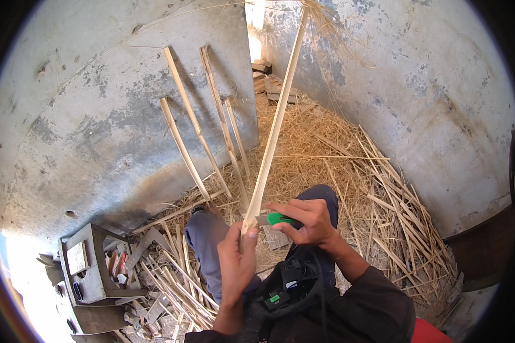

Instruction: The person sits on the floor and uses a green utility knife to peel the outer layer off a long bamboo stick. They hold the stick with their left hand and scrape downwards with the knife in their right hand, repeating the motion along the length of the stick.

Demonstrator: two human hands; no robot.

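Note:
My left hand (pixel 238 255) is closed round the lower end of a long, pale split bamboo strip (pixel 278 114), which slants up and away in front of me. Frayed fibres hang from its far tip. In my right hand (pixel 315 221) is a knife with a green handle (pixel 280 218), gripped between thumb and fingers. Its short blade (pixel 262 220) lies against the strip just above my left hand. How deep the blade sits in the strip cannot be made out.
Several bamboo strips (pixel 180 146) lean on the worn grey wall to the left. Shavings (pixel 309 137) cover the floor ahead. More strips (pixel 406 211) lie piled along the right wall, others (pixel 183 286) at my left. A battered cabinet (pixel 91 266) holding odds and ends stands lower left.

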